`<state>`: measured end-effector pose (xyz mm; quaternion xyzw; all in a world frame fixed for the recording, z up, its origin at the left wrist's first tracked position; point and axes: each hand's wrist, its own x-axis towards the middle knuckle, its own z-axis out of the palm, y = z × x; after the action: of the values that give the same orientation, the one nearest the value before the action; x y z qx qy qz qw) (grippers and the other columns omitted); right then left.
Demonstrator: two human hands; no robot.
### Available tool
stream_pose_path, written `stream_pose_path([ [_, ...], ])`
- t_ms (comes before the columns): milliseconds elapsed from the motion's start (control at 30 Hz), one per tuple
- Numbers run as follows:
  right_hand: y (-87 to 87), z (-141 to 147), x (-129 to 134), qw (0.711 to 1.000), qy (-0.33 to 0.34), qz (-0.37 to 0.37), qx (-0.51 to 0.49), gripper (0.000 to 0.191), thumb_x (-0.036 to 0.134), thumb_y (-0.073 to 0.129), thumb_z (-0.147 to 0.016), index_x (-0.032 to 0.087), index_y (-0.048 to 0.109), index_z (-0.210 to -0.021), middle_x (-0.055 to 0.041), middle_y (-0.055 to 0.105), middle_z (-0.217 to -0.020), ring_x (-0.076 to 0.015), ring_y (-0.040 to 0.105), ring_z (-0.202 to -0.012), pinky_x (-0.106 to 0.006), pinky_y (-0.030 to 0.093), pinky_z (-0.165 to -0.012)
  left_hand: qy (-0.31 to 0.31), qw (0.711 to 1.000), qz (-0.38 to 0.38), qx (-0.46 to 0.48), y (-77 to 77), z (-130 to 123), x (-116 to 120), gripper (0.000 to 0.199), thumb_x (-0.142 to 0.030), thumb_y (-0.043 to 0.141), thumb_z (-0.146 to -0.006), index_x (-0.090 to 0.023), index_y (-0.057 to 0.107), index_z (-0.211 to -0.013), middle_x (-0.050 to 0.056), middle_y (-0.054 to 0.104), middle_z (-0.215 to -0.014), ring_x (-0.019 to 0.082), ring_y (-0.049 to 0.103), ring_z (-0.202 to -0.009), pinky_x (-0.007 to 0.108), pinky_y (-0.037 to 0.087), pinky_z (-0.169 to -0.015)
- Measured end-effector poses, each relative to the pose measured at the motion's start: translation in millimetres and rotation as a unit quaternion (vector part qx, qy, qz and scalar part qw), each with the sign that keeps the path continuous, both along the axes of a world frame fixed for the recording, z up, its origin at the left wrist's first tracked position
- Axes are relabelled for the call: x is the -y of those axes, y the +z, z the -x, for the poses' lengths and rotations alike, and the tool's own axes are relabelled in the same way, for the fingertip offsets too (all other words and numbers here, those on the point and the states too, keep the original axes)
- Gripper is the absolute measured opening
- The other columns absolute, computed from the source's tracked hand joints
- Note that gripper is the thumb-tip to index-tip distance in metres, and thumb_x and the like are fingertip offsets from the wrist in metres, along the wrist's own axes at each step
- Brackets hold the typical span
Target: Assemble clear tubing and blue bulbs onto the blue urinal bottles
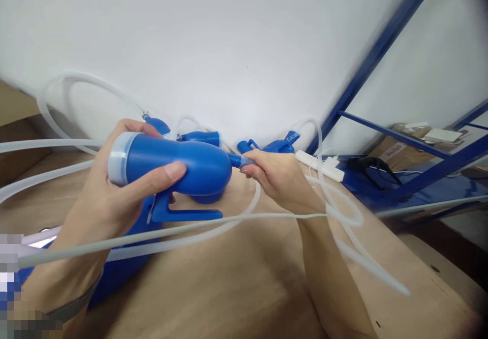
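Observation:
A blue plastic pump body (190, 163) with a translucent cap on its left end lies sideways in my left hand (129, 191), whose thumb rests along its front. Below the body a blue handle (190, 215) points right. My right hand (272, 176) pinches a clear hose end (247, 162) at the narrow blue nozzle (234, 160) on the body's right side. How far the hose sits on the nozzle is hidden by the fingers. White hose (206, 227) passes below both hands, across the forearms.
More blue pump parts (202, 137) lie along the wall behind, with another blue piece (280, 145) to their right. A white power strip (320, 166) sits beyond my right hand. Loops of hose (346, 212) cover the table's right side. A blue metal frame (369, 59) stands at the right.

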<state>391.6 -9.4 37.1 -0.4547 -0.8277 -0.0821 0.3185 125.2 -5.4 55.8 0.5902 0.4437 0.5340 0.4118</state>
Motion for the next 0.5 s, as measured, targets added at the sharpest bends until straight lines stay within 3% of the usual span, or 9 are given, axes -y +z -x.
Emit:
stream_pose_path([
  [133, -6.2, 2, -4, 0.997, -0.013, -0.059, 0.039, 0.059, 0.055, 0.03, -0.116, 0.017, 0.074, -0.105, -0.0022, 0.075, -0.078, -0.0144, 0.064, -0.065, -0.029, 0.034, -0.06, -0.012, 1.0, 0.001, 0.01, 2.3, -3, 1, 0.049, -0.041, 0.091, -0.066, -0.031, 0.056, -0.1, -0.008, 0.058, -0.073, 0.012, 0.06, -0.053, 0.022, 0.049, -0.045],
  [267, -14.0, 7, -8, 0.992, -0.028, -0.096, 0.076, 0.058, 0.052, 0.029, -0.117, 0.017, 0.076, -0.112, -0.0043, 0.078, -0.088, -0.0151, 0.068, -0.072, -0.03, 0.032, -0.058, 0.004, 0.997, 0.053, 0.057, 4.4, -8, 1, 0.045, -0.035, 0.09, -0.067, -0.03, 0.058, -0.098, -0.009, 0.056, -0.068, 0.01, 0.058, -0.048, 0.019, 0.048, -0.042],
  [400, -12.9, 12, -6, 0.993, -0.017, -0.107, 0.037, 0.054, 0.05, 0.031, -0.117, 0.018, 0.075, -0.123, -0.0051, 0.079, -0.093, -0.0146, 0.069, -0.077, -0.028, 0.041, -0.065, -0.027, 0.985, 0.096, 0.14, 1.4, -9, -5, 0.042, -0.033, 0.087, -0.068, -0.028, 0.06, -0.1, -0.007, 0.057, -0.066, 0.012, 0.057, -0.044, 0.018, 0.045, -0.035],
  [500, -7.6, 14, -3, 0.99, -0.032, -0.137, 0.022, 0.051, 0.049, 0.032, -0.117, 0.02, 0.072, -0.133, -0.0065, 0.079, -0.101, -0.0163, 0.07, -0.085, -0.028, 0.048, -0.076, -0.051, 0.979, 0.094, 0.174, -0.9, -6, -13, 0.039, -0.037, 0.089, -0.067, -0.025, 0.065, -0.095, -0.004, 0.059, -0.067, 0.012, 0.056, -0.045, 0.021, 0.049, -0.035],
])
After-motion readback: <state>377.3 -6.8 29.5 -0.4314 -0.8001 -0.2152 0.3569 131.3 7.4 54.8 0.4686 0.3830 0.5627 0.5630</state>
